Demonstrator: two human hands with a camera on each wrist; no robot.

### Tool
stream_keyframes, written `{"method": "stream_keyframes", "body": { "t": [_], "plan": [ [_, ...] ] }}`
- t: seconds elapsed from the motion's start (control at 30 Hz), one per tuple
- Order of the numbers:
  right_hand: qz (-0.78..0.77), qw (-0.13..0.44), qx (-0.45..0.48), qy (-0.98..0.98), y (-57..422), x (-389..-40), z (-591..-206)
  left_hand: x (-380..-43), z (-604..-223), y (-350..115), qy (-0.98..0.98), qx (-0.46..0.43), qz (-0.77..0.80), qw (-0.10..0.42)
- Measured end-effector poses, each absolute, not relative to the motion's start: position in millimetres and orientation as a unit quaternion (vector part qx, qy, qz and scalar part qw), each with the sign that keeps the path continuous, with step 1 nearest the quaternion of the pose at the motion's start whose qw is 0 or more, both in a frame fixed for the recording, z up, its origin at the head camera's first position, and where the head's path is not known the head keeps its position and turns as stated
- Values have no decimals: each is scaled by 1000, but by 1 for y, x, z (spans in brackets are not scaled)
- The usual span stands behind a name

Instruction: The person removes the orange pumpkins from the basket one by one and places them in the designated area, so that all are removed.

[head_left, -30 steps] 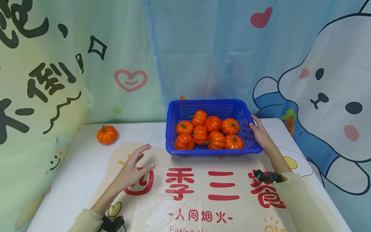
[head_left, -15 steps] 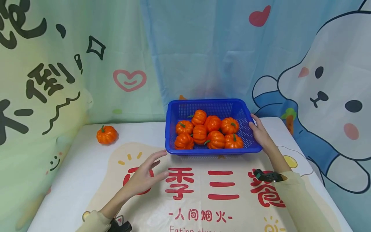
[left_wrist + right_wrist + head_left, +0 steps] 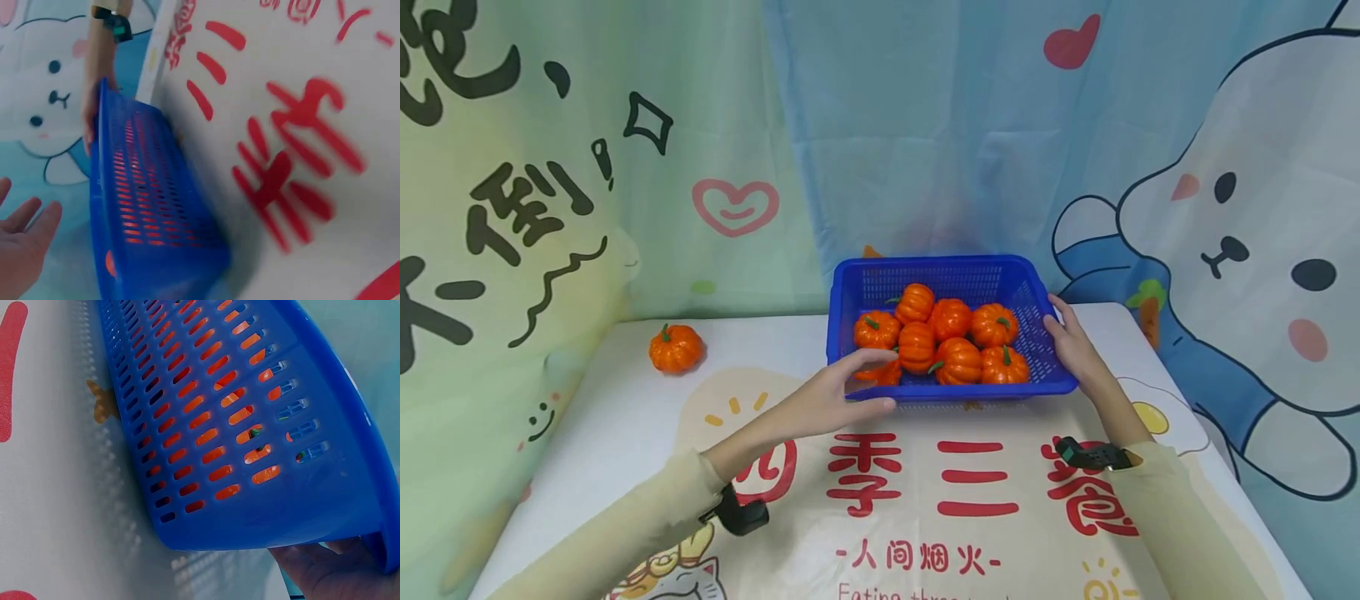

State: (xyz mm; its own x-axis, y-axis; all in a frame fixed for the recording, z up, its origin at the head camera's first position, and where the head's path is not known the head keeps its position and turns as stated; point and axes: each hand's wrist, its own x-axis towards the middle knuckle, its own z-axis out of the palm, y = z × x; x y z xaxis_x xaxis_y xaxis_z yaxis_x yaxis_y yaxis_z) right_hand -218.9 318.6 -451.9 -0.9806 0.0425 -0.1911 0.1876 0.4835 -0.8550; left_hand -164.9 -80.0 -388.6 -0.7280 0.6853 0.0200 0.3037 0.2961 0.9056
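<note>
A blue plastic basket with slotted walls stands at the back of the table and contains several small orange pumpkins with green stems. My right hand holds the basket's right side at the rim; the right wrist view shows those fingers under the rim, against the wall. Over the basket's front left corner reaches my left hand, fingers extended and thumb apart, partly hiding the nearest pumpkin. In the left wrist view that hand appears beside the rim, with nothing in its grasp.
A lone pumpkin sits on the table's back left. The tabletop carries a cloth printed with red characters. Behind the basket hangs a printed curtain, close to the table's back edge.
My left hand has moved right and forward from the table's left part to the basket's front left corner. The right hand and the basket stay in place.
</note>
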Motion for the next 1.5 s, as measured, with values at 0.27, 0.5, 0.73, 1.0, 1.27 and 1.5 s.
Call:
{"method": "stream_keyframes", "body": {
  "t": [0.27,0.5,0.73,1.0,1.27,1.5],
  "plan": [
    [-506,68,63,858,323,-216,-451,-228,-367,-11,807,358,422,204],
    [-514,68,59,853,322,-222,-453,-284,-374,41,862,366,301,180],
    [-517,75,61,850,321,-223,-453,-307,-394,82,875,391,205,197],
    [-524,76,63,846,321,-221,-448,-311,-398,107,890,372,169,201],
    [-522,68,60,848,325,-221,-452,-318,-401,131,889,361,148,240],
    [-516,73,61,851,324,-222,-453,-323,-406,141,890,343,113,279]
  ]
}}
